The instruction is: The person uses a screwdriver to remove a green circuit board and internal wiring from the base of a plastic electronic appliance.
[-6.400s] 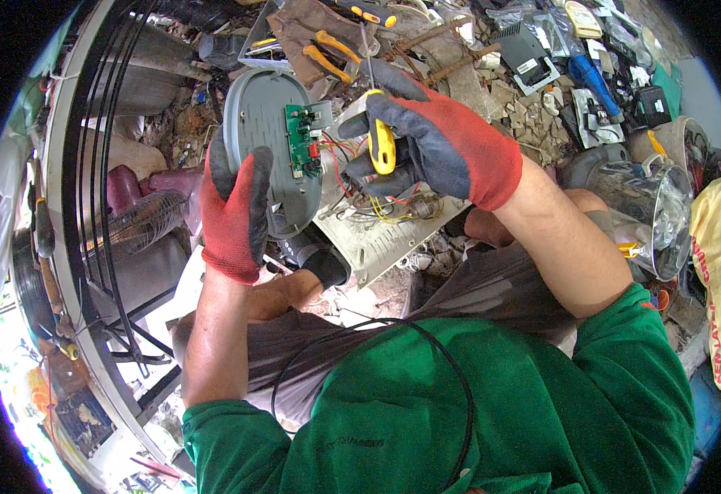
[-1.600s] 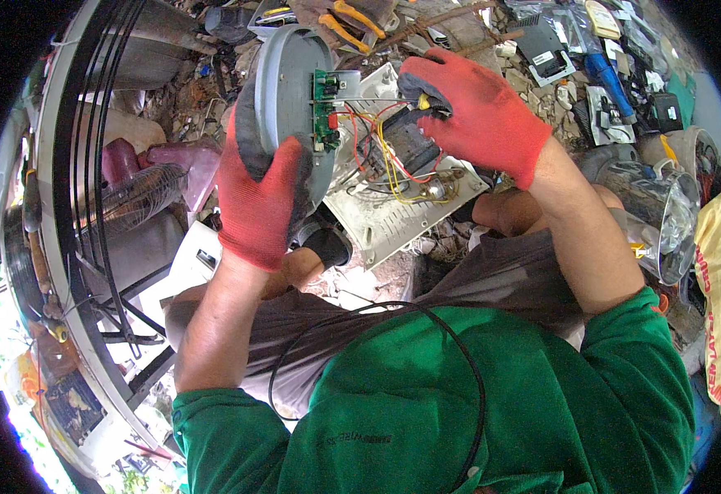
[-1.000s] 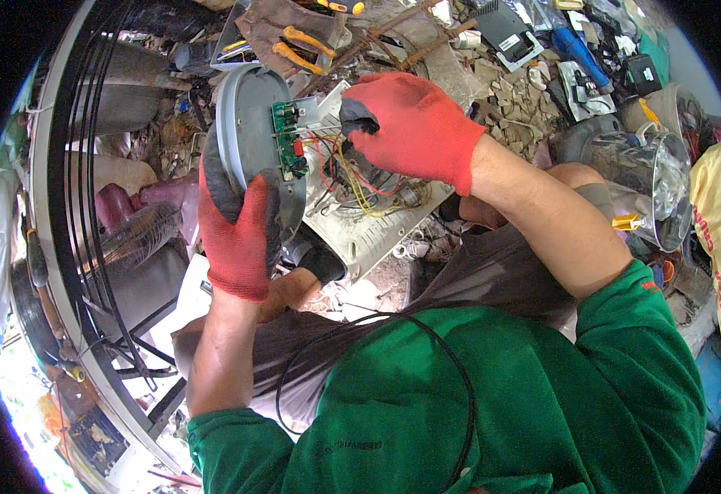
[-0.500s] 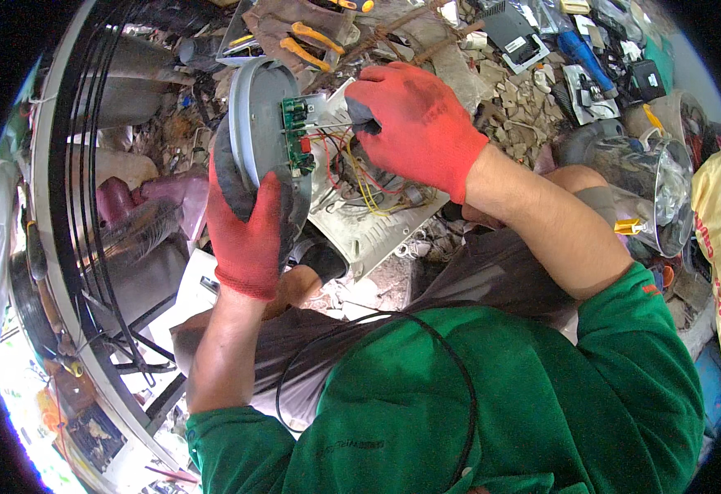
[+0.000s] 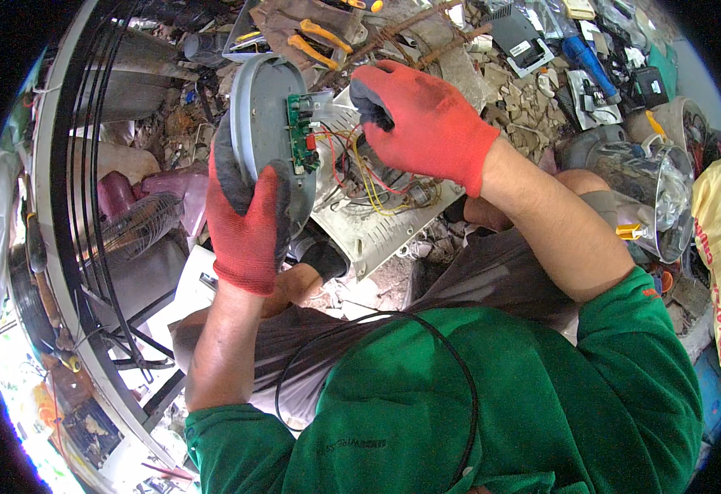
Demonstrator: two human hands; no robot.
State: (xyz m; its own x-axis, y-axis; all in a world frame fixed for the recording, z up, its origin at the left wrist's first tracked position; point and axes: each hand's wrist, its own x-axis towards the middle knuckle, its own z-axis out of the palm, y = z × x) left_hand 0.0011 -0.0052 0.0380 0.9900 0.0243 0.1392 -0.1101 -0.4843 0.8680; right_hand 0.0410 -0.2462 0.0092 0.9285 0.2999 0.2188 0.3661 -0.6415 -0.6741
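My left hand (image 5: 249,218), in a red and dark grey glove, is closed around a round grey plastic housing (image 5: 260,115), held tilted on its edge. A green circuit board (image 5: 301,136) with a red part is fixed to the housing's right-hand side. My right hand (image 5: 418,123), gloved alike, hovers to the right of the board, apart from it. Its fingers are curled together; whatever they may hold is hidden. Red and yellow wires (image 5: 368,177) run from the board over a dirty off-white slotted plastic casing (image 5: 377,243) below.
Orange-handled pliers (image 5: 325,34) lie at the far side near rusty rods (image 5: 422,41). Broken rubble (image 5: 513,123) covers the ground beyond. A blue flashlight-like tube (image 5: 588,66) is far right, with a clear bucket (image 5: 657,189) nearer. Black bars (image 5: 88,165) stand left.
My right hand has shifted slightly right, widening its distance from the circuit board. The left hand still holds the housing in nearly the same place.
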